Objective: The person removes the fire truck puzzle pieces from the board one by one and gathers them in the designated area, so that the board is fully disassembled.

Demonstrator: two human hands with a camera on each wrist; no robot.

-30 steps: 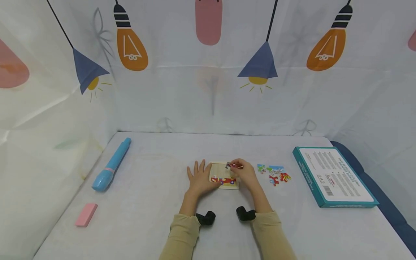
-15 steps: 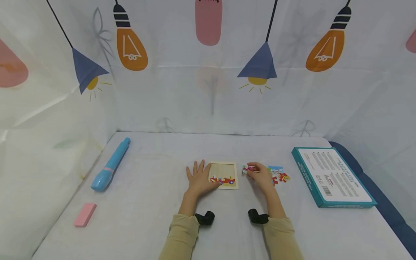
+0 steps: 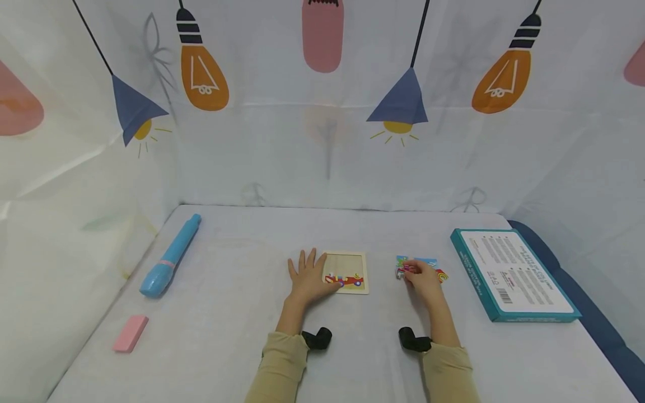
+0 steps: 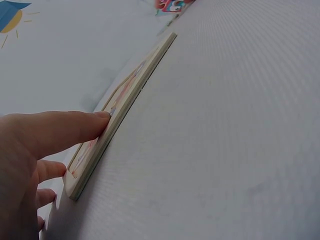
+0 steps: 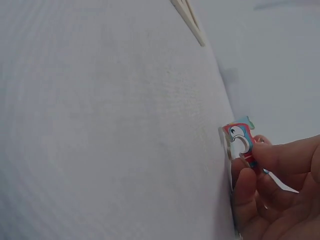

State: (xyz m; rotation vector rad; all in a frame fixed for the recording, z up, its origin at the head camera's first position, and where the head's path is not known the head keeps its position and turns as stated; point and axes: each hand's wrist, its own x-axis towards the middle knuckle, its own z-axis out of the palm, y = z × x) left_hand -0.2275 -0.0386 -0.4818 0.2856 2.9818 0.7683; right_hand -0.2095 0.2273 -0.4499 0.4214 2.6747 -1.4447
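A shallow wooden puzzle tray [image 3: 347, 262] lies mid-table, with a red car picture in assembled pieces [image 3: 351, 280] along its lower part. My left hand [image 3: 308, 281] is spread at its left side; in the left wrist view the thumb [image 4: 85, 127] rests on the tray's near edge. To the right, my right hand [image 3: 427, 282] pinches a puzzle piece [image 5: 240, 140], red, blue and white with a printed eye, between thumb and fingertips. Loose pieces lie under and around this hand, among them a blue one [image 3: 431, 261] and a red-yellow one [image 3: 442, 275]; the hand partly covers them.
A teal-edged box [image 3: 519, 274] lies flat on the right. On the left are a blue bottle-shaped object [image 3: 171, 257] with a pink band and a pink block [image 3: 131, 334]. White printed cloth stands behind the table [image 3: 227, 347].
My right hand has moved right from over the tray to the loose pieces, carrying a puzzle piece. The left hand stays at the tray's left side.
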